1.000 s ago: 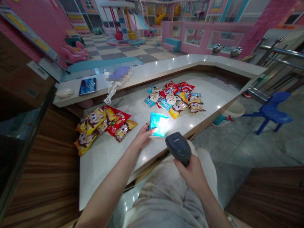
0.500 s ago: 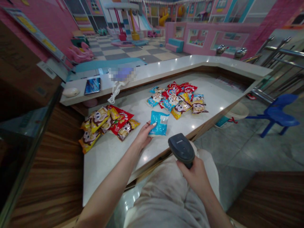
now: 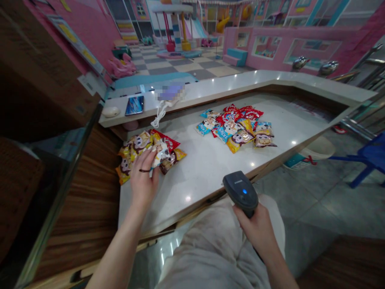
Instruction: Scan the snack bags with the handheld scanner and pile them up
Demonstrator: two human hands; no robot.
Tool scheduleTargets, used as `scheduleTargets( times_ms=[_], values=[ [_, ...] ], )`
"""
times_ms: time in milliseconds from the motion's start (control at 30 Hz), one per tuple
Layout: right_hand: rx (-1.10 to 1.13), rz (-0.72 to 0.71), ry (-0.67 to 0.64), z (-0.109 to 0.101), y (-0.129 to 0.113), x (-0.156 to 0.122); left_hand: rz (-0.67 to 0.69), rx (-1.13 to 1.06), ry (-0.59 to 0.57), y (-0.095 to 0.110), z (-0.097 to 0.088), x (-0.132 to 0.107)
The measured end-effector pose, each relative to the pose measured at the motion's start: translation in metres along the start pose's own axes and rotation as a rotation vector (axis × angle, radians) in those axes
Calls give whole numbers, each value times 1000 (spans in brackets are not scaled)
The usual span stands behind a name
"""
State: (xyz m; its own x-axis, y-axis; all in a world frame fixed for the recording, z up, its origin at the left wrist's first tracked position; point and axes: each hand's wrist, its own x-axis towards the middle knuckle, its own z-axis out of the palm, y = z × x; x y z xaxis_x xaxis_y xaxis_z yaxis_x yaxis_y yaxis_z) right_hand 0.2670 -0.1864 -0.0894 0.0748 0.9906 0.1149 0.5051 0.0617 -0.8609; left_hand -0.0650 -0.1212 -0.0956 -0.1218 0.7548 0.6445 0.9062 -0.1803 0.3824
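My left hand [image 3: 143, 173] is over the left pile of snack bags [image 3: 137, 141], its fingers on a blue-and-white snack bag [image 3: 161, 155], whose printed front faces up. My thumb and the bag's near edge are partly hidden. Yellow, red and brown snack bags lie around and beneath it. In my right hand [image 3: 255, 220] is a dark barcode scanner [image 3: 240, 189], held by its handle above my lap, with a blue light lit on top. A second pile of snack bags [image 3: 237, 124], in red, blue, yellow and brown, rests farther right on the white counter [image 3: 204, 164].
On the raised ledge [image 3: 207, 88] stand a phone [image 3: 134, 105], a white rounded object [image 3: 111, 112] and a blurred purple item with a white cable [image 3: 159, 114]. Right of the counter are a white bucket [image 3: 319, 150] and a blue chair [image 3: 371, 154]. A cardboard box [image 3: 45, 72] stands left.
My left hand has carried the blue snack bag leftward from mid-counter onto the left pile, and its printed front now shows. The scanner's blue light has come on. The view has shifted left.
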Motion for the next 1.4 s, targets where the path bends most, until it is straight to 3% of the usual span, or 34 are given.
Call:
scheduleTargets(
  times_ms=[100,233,433,567,700,767,867,967,1100,1167,1267,1400],
  values=[
    [-17,-5,3,0,1,0,-11,150,-132,-18,-4,-15],
    [-17,-8,-16,1,1,0,-3,271,-318,-40,4,-24],
    [-13,-22,-13,0,-2,0,6,306,-352,-62,19,-10],
    [-15,-39,18,-3,0,0,-9,247,-279,-48,17,-1],
    [3,-35,28,-4,2,1,-25,104,-6,-9,17,3],
    [15,-26,11,-3,2,1,42,-1,43,12,24,10],
    [25,-18,6,-1,4,3,136,-149,-52,40,55,34],
    [39,-7,-1,2,6,5,156,-229,-182,57,108,69],
    [38,2,-4,3,6,5,57,-185,-347,62,187,119],
    [26,6,8,2,7,4,12,-124,-390,61,217,139],
    [19,14,20,-1,8,3,13,-72,-442,56,241,159],
    [28,17,33,-3,9,2,29,-127,-467,47,245,161]
  ],
)
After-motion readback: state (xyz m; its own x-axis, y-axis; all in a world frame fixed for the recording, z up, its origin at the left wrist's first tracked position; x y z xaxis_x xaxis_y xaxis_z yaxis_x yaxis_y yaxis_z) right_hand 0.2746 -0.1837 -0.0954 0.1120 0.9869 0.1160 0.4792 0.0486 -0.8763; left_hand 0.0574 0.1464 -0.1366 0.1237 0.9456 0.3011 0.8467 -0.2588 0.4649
